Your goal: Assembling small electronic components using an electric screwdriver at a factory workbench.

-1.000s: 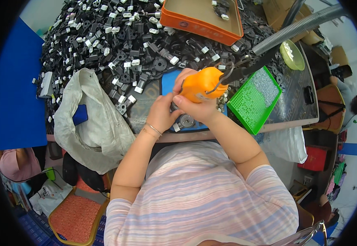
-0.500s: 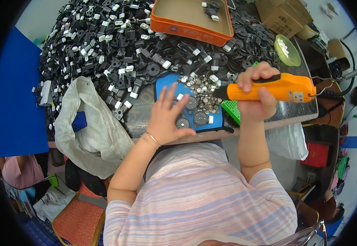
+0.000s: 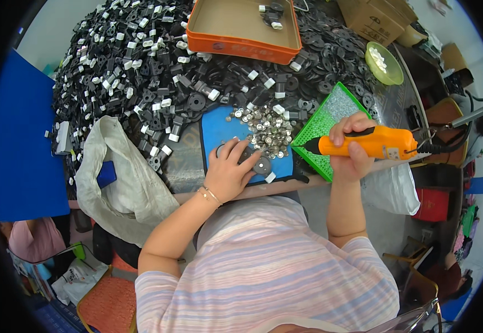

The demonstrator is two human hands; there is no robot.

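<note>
My right hand (image 3: 351,145) grips an orange electric screwdriver (image 3: 372,146), held level with its black tip pointing left over a green perforated tray (image 3: 327,116). My left hand (image 3: 229,172) lies flat with fingers spread on a blue mat (image 3: 219,130), touching round black parts (image 3: 262,165). A heap of small silver metal pieces (image 3: 267,126) lies on the mat just beyond my fingers.
A big pile of black and white plastic parts (image 3: 141,72) covers the table behind. An orange tray (image 3: 241,45) sits at the back, a green bowl (image 3: 384,64) and cardboard boxes (image 3: 372,19) to the right. A grey-white bag (image 3: 122,177) hangs at the left edge.
My right hand has swung the orange screwdriver away from the mat to the right and lowered it a little. My left hand has settled flat on the round black parts.
</note>
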